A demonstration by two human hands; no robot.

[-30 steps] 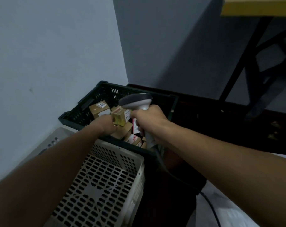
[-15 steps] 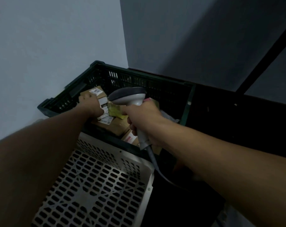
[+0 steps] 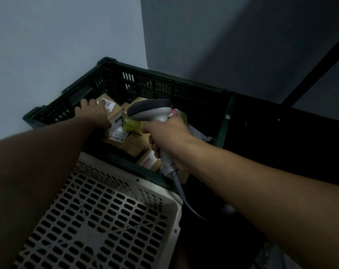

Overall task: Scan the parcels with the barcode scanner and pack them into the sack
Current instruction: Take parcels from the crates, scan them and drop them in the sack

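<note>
A dark green crate (image 3: 164,84) against the wall holds several small cardboard parcels. My left hand (image 3: 94,113) reaches into its left side and lies on a brown parcel with a white label (image 3: 114,109); fingers curl over its top. My right hand (image 3: 164,136) is closed on the handle of a grey barcode scanner (image 3: 149,111), whose head hangs over a yellow-green parcel (image 3: 131,124) in the middle of the crate. The scanner's cable (image 3: 181,193) drops down past the crate's front edge. No sack is in view.
A white perforated crate, upside down (image 3: 106,220), stands right in front of the green crate. A dark bin or crate (image 3: 281,133) sits to the right. A pale wall corner rises behind. A black diagonal bar (image 3: 320,61) crosses the upper right.
My left hand let go of the small yellow parcel it held under the scanner and moved left onto the labelled brown parcel. The scanner stayed above the crate's middle.
</note>
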